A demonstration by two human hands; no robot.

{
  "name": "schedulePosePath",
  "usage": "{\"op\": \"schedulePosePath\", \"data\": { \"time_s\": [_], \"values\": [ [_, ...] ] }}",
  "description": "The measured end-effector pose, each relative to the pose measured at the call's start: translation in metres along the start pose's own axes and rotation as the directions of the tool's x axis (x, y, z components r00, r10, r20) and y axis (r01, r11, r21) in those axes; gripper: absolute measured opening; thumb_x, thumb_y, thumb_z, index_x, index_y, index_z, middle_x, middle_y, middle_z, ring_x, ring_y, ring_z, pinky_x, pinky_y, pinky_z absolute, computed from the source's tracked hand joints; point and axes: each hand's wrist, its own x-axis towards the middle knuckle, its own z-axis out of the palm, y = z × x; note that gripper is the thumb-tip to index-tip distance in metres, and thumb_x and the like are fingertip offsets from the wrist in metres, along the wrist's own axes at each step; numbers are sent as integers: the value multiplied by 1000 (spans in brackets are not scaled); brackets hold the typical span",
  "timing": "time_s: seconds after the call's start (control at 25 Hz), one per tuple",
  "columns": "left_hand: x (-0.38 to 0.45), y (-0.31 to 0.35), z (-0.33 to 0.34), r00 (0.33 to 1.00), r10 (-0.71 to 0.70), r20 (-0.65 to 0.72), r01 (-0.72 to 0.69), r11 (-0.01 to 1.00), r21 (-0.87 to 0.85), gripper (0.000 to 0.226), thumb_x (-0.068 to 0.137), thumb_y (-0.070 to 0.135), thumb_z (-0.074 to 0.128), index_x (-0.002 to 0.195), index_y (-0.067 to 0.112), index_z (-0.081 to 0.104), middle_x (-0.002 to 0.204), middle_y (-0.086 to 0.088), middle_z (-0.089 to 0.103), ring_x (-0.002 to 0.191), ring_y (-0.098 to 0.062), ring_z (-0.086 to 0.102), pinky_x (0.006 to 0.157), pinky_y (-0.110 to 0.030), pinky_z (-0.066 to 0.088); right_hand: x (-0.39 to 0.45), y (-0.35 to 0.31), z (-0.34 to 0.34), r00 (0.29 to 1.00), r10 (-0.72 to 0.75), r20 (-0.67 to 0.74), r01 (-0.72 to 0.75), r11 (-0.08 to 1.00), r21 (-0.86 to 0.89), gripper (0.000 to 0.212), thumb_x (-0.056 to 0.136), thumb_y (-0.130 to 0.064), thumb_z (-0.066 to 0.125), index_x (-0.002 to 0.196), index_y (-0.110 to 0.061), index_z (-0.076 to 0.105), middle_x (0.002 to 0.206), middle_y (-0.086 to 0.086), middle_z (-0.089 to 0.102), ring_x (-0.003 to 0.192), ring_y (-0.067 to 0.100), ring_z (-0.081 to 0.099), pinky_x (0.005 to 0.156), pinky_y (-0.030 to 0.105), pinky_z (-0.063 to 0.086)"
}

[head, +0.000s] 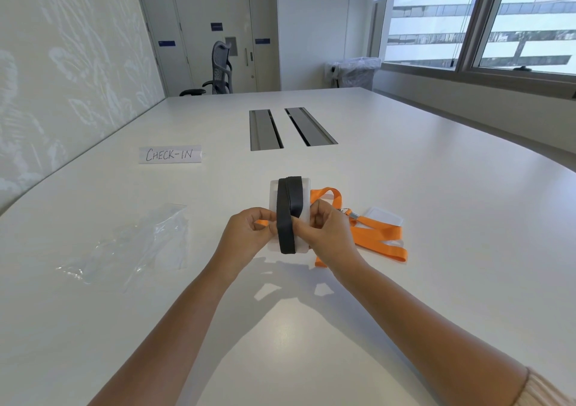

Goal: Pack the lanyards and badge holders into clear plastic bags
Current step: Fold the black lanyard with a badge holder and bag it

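Two hands, left hand [249, 229] and right hand [324, 229], pinch one black lanyard [288, 215] wrapped around one badge holder [304, 187]; right of it, one orange lanyard [377, 237]; left, clear plastic bags [140, 243], count unclear.

The lanyard [288, 215] wound round the translucent white badge holder [304, 187] is black. Right of that holder lies a bright orange lanyard [378, 237]. Left of it, the plastic bags [140, 243] are clear. Beyond it, the paper sign [170, 154] is white with black hand lettering. The table [405, 171] is plain white.
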Motion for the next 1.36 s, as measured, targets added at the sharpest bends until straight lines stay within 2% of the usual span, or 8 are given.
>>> {"op": "schedulePosePath", "data": {
  "time_s": [0.24,0.4,0.52,0.64,0.96,1.08,1.24,1.36],
  "values": [
    [1,1,3,997,-4,-78,13,994,105,3,82,19,66,79,17,65,75,-2,65,72,-19,60,63,-22,45,2,4,0,999,48,20,-49,996,78,29,77,-35,70,69,-15,50,62,7,49,59,20,47,56,27,49],
    [2,0,6,991,8,-130,15,983,181,11,83,19,63,73,21,60,70,5,62,66,-11,58,55,-15,39,3,2,-1,987,152,53,-158,976,151,30,76,-42,66,75,-13,57,82,20,63,77,32,62,64,34,57],
    [4,-3,3,987,-49,-155,64,994,90,15,83,16,62,69,22,60,71,5,63,69,-15,60,64,-21,48,4,1,-4,977,203,63,-212,949,234,27,78,-39,66,77,-14,57,84,11,66,83,23,65,62,28,55],
    [5,-4,3,978,-175,-115,165,982,-94,14,85,16,60,71,14,64,74,-2,65,75,-21,60,79,-36,52,4,0,-4,954,290,74,-297,882,365,21,80,-32,67,80,-14,57,96,11,67,92,22,65,71,34,59],
    [0,0,12,965,-264,-10,244,907,-344,22,86,5,57,64,8,54,79,-9,61,76,-21,62,72,-32,57,4,2,-2,950,301,79,-303,838,454,20,82,-29,66,77,-15,53,102,15,64,98,26,64,74,36,58],
    [1,-1,13,974,-214,-74,184,939,-292,18,84,2,58,66,4,56,81,-8,60,74,-21,62,72,-33,58,3,2,-3,942,300,151,-335,818,468,23,80,-31,66,88,-12,56,98,11,67,90,22,68,72,36,59],
    [1,-5,14,989,-93,-115,83,992,-93,15,83,8,64,69,9,56,80,-1,59,75,-17,60,70,-22,52,2,0,-2,964,243,111,-266,914,307,54,63,-53,68,106,-21,58,96,-1,68,90,16,65,73,31,56],
    [-1,-7,16,994,-60,-89,60,998,-5,14,82,11,64,74,16,54,75,5,59,72,-8,56,64,-13,45,4,1,-3,968,232,97,-250,932,261,55,71,-40,75,116,-14,57,104,2,67,96,21,65,83,36,55]
  ]
}}
